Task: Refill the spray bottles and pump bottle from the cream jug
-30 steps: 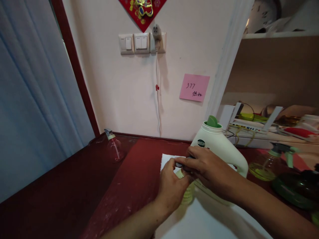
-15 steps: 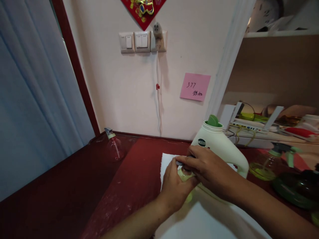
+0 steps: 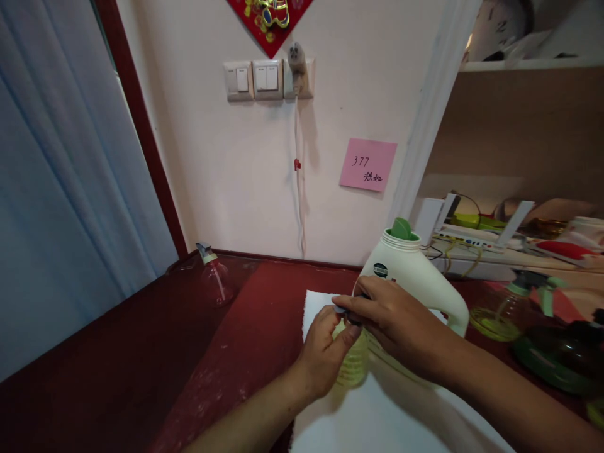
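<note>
A small clear bottle of yellow-green liquid (image 3: 353, 365) stands on a white sheet (image 3: 377, 421) in front of me. Its grey spray head (image 3: 340, 309) is mostly covered by my fingers. My left hand (image 3: 323, 352) is closed around the top of the bottle, thumb and fingers at the neck. From the right, my right hand (image 3: 389, 308) grips the spray head, its fingers bent over the top. Just behind my right hand is a large pale green jug (image 3: 401, 270) with a green piece (image 3: 401, 229) in its uncapped mouth.
At the back left of the red table (image 3: 264, 327) stands a clear spray bottle (image 3: 216, 283). Another spray bottle with yellow-green liquid (image 3: 495, 321) and a dark green bottle (image 3: 552, 358) are at the right. A shelf behind holds a white router (image 3: 472, 239).
My left thumb and fingers have shifted at the bottle's neck, so more of the bottle's body shows. My right hand stays at the spray head. The view has moved slightly.
</note>
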Tool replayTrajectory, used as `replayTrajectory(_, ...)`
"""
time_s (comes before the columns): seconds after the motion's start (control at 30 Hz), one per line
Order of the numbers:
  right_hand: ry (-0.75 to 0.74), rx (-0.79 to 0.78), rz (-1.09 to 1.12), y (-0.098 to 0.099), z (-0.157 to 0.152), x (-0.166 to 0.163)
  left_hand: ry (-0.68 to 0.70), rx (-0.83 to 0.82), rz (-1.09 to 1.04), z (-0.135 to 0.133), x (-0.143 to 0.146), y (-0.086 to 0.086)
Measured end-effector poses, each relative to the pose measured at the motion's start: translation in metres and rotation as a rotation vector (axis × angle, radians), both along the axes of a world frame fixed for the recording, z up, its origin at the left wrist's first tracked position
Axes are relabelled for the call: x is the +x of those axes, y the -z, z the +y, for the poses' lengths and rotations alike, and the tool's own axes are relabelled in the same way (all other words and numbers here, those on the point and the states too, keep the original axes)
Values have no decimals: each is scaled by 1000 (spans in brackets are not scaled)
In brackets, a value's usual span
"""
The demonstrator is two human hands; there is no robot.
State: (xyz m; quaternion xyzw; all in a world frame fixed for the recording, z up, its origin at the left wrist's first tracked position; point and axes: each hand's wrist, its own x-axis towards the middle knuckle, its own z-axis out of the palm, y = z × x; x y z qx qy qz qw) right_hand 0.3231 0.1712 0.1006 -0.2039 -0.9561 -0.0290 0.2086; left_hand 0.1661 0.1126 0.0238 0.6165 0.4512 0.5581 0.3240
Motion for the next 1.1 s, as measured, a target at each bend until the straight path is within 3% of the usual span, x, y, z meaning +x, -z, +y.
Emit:
replayTrajectory(0.33, 29, 10, 4, -1, 0, -3, -159, -85, -104, 6, 12, -12)
replayTrajectory(0.63, 11, -9, 21, 0, 1, -1, 65, -45, -25, 10, -6, -6)
replayTrajectory(0.9, 15, -12, 33, 0, 1, -2, -98, -67, -106, 10, 1, -6)
replayTrajectory(1.1, 6, -9, 20, 0, 1, -1, -11, 8, -47, 10, -4, -2)
